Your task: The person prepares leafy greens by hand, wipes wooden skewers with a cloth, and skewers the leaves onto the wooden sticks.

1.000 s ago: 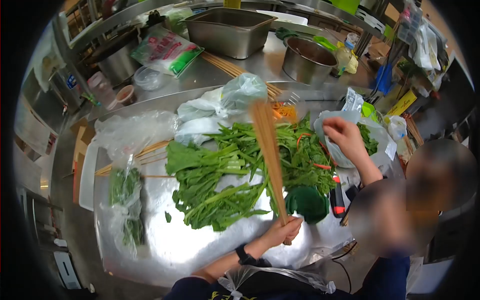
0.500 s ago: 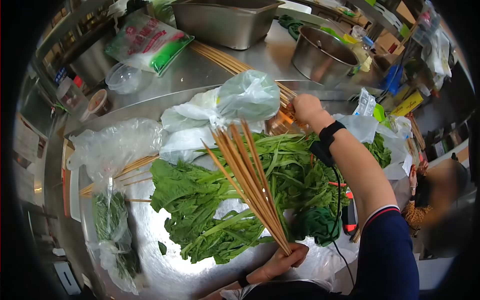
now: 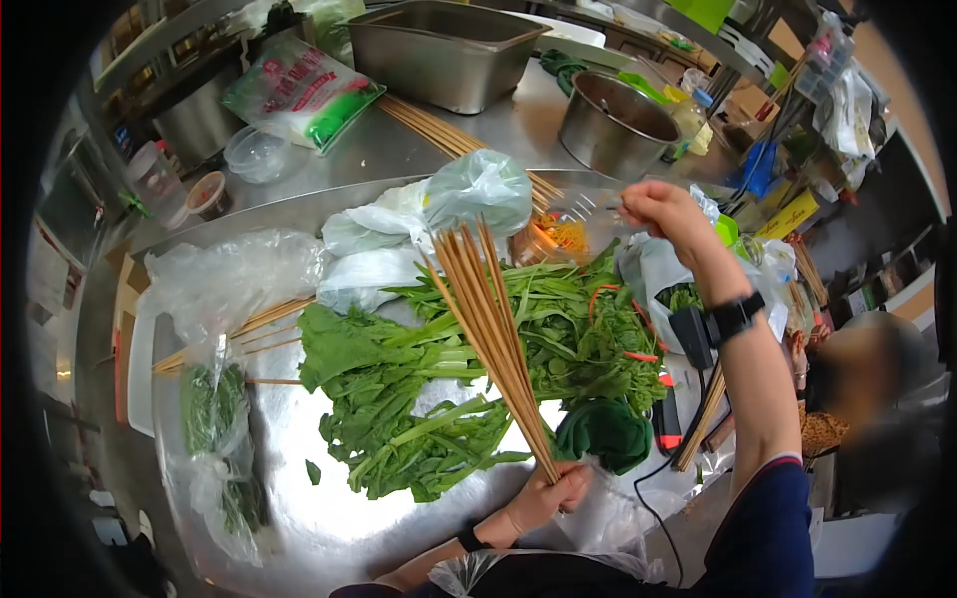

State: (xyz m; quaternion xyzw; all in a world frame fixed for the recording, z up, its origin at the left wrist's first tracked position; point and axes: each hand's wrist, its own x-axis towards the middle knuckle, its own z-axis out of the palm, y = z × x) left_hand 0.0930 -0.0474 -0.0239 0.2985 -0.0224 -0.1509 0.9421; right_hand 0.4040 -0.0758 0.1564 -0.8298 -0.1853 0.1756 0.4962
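A fanned bundle of wooden skewers [image 3: 488, 334] stands tilted in my left hand [image 3: 546, 495], which is wrapped round its lower end near the table's front. My right hand [image 3: 663, 211] is raised with its fingers pinched together, just right of a clear container of orange shreds [image 3: 558, 237]. Metal prongs show between that container and my fingers; what the fingers hold is too small to make out. Leafy greens [image 3: 399, 399] lie on the metal table [image 3: 299, 518] behind and beside the skewers. A dark green cloth-like bundle [image 3: 604, 437] sits right of my left hand.
Plastic bags [image 3: 478, 189] rest behind the greens. Bagged herbs [image 3: 219, 419] lie at the left. A steel pan [image 3: 439, 60], a round pot [image 3: 618, 125] and more skewers [image 3: 429, 125] are on the back counter. A black cable [image 3: 653, 498] hangs below my right wrist.
My right hand first reached forward to the orange-shred container, then drew back to the right. My left hand has kept the skewers, whose tops have tilted left and spread.
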